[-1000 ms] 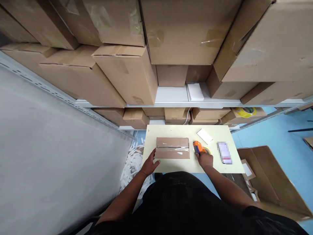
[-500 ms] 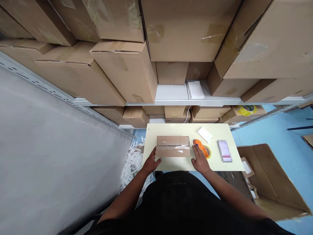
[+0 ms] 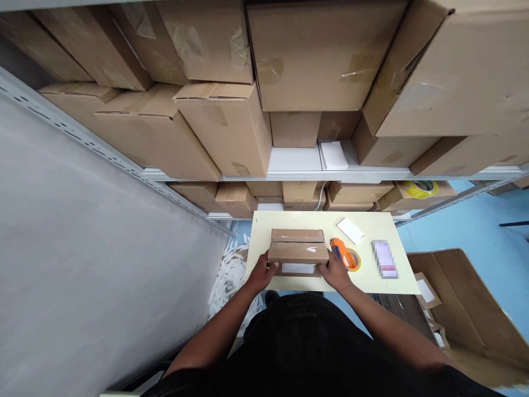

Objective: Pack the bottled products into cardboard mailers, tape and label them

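Between both hands is a brown cardboard box [image 3: 298,252], with shiny clear tape on top and a white label on the side facing me. My left hand [image 3: 263,272] grips its left end, thumb on the front side. My right hand [image 3: 334,270] is closed on the right end in the same way. Behind a dark seam lies a narrower brown cardboard part [image 3: 297,235]; whether it is a second box I cannot tell. Just right of the box rests an orange tape dispenser [image 3: 344,254] with a yellow-edged roll.
The pale table [image 3: 306,284] also bears a white flat box [image 3: 350,230] and a blurred-out pale item [image 3: 384,259]. Shelves with cardboard boxes [image 3: 306,60] rise behind it. A large open carton [image 3: 467,309] stands at right; paper strips [image 3: 229,275] lie on the floor left.
My fingers have closed on both ends of the box. Its front side with the white label has come into view. My right hand has moved off the dispenser's side. The camera view has shifted slightly.
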The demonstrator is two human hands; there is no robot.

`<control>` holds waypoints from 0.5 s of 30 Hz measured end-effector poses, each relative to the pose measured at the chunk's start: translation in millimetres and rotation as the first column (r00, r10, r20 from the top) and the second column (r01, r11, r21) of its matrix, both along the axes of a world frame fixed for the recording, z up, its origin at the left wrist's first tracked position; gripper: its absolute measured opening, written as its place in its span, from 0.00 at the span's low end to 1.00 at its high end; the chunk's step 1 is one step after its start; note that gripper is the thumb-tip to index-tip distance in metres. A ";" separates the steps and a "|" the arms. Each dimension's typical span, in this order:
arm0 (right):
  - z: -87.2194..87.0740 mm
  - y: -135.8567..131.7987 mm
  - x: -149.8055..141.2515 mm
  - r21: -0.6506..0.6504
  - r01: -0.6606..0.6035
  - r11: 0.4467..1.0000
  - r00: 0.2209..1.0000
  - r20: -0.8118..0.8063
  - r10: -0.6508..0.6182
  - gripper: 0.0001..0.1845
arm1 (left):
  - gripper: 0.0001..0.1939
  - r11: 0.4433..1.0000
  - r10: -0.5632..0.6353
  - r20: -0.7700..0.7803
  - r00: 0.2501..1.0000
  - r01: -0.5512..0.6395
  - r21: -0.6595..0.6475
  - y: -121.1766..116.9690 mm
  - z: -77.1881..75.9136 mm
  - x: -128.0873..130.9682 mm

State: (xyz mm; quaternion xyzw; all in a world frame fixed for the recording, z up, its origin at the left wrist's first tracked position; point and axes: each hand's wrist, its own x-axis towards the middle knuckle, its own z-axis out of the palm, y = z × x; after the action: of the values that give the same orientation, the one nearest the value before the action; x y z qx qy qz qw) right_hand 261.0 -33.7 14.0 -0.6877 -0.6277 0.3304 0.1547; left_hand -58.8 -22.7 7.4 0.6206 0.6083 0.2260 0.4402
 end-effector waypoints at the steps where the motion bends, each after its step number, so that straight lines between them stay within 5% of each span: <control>1: 7.8 5.3 1.3 -0.029 0.023 0.999 1.000 0.006 -0.023 0.28 | 0.33 1.000 -0.002 -0.026 1.000 0.002 0.006 3.0 5.2 -0.2; 7: 34.2 39.1 3.3 -0.249 0.073 0.966 0.995 0.078 -0.056 0.20 | 0.32 0.999 -0.037 -0.084 0.996 0.034 -0.038 32.0 15.7 9.4; 15: 14.6 76.9 0.1 -0.334 0.082 0.939 0.997 0.032 -0.076 0.29 | 0.35 0.998 -0.008 -0.212 0.977 -0.005 -0.063 48.1 -15.2 22.5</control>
State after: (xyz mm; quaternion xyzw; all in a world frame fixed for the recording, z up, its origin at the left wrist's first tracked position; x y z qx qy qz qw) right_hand 261.2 43.2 28.6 -0.7316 -0.5357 0.4195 0.0427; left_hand -36.4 25.4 -7.8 0.6275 0.6580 0.1389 0.3924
